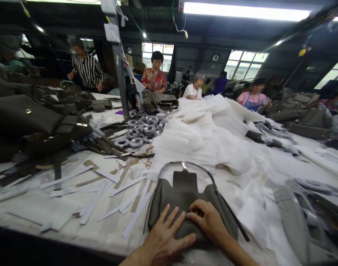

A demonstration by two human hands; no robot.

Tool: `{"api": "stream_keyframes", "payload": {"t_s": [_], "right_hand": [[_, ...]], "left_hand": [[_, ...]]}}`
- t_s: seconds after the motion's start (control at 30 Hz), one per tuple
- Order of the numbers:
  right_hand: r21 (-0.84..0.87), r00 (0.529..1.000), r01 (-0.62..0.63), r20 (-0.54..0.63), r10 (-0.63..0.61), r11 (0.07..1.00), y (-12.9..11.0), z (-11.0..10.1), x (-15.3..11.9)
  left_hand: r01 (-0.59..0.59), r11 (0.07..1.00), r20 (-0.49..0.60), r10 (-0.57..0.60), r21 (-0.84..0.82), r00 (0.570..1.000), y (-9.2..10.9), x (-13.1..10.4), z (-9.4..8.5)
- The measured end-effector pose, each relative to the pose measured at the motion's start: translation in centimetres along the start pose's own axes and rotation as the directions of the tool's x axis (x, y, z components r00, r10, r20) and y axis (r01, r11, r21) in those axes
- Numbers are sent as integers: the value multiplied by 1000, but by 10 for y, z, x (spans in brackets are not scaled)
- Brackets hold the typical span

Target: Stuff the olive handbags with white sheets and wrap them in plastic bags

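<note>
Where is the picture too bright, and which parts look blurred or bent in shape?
In the head view, the ceiling tube light is blown out to white; at its left edge, the dark bags look smeared; at its far right, the window leans, probably from a wide lens; low in the middle, the handbag under the left hand and right hand looks clearer.

1. Above me, a long light tube (246, 12) glows white under a dark ceiling (163, 24).
2. Ahead of me, I see a dark wall (185, 55) with a middle window (245, 65) and a left window (169, 50), both bright and divided into panes.
3. To my right, a slanting window (332, 75) lets in daylight.
4. Before me, a grey post (123, 74) carrying white socket plates (112, 32) rises by the pale counter (88, 236).
</note>
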State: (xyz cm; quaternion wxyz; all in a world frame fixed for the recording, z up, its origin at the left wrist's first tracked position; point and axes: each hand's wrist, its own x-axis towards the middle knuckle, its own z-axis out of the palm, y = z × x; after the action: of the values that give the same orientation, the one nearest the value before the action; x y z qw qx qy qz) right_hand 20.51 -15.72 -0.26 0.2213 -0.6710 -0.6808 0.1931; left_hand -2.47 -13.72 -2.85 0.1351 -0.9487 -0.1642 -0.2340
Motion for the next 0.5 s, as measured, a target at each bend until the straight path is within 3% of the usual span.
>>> {"api": "stream_keyframes", "payload": {"t_s": [0.13, 0.23, 0.37, 0.43, 0.5], "right_hand": [[-14, 999, 43, -8, -44, 999, 11, 11, -1], [17, 998, 58, 22, -58, 998, 17, 12, 3], [94, 980, 110, 158, -124, 990, 19, -2, 12], [7, 964, 222, 149, -221, 975, 25, -9, 17], [-170, 909, 417, 88, -408, 893, 35, -11, 22]], "left_hand": [[76, 991, -279, -42, 110, 959, 11, 10, 27], [177, 976, -288, -135, 124, 948, 19, 34, 50], [267, 955, -313, -216, 130, 925, 18, 57, 57], [325, 935, -360, -258, 141, 897, 18, 58, 61], [381, 914, -423, -293, 141, 858, 18, 55, 73]]}}
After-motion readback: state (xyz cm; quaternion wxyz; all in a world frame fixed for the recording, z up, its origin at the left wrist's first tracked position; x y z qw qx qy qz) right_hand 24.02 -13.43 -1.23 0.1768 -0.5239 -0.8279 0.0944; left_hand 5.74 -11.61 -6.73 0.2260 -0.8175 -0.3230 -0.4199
